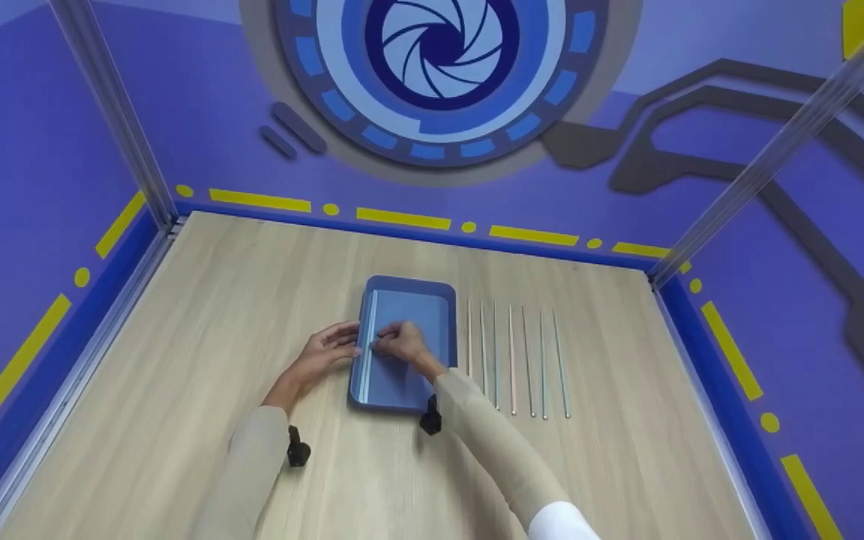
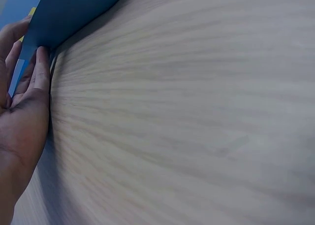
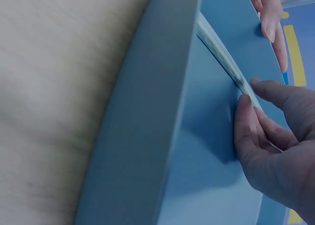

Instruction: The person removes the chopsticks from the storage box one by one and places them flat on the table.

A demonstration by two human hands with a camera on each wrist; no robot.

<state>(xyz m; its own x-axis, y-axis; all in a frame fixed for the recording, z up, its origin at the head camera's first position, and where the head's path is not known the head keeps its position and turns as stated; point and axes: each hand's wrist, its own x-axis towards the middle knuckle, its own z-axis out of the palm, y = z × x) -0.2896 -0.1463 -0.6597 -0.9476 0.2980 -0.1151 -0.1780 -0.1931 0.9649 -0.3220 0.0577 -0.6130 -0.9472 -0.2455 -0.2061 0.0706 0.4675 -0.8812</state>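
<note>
A blue rectangular tray (image 1: 409, 406) lies on the wooden table. Along its inner left wall runs a narrow pale strip (image 1: 369, 352), whitish with light blue; whether it is one piece or several thin ones I cannot tell. My right hand (image 1: 402, 343) reaches into the tray and pinches this strip between thumb and fingers, as the right wrist view shows at the pale strip (image 3: 219, 50). Outside the tray, my left hand (image 1: 321, 352) rests its fairly straight fingers (image 2: 43, 70) against the left wall, holding nothing.
Right of the tray, several thin rods (image 1: 512, 360) in silver, pink and blue tones lie side by side, with small knobs at their near ends. The right forearm (image 1: 499, 442) crosses the tray's near right corner. Blue walls (image 1: 402, 202) enclose the table (image 1: 252, 255).
</note>
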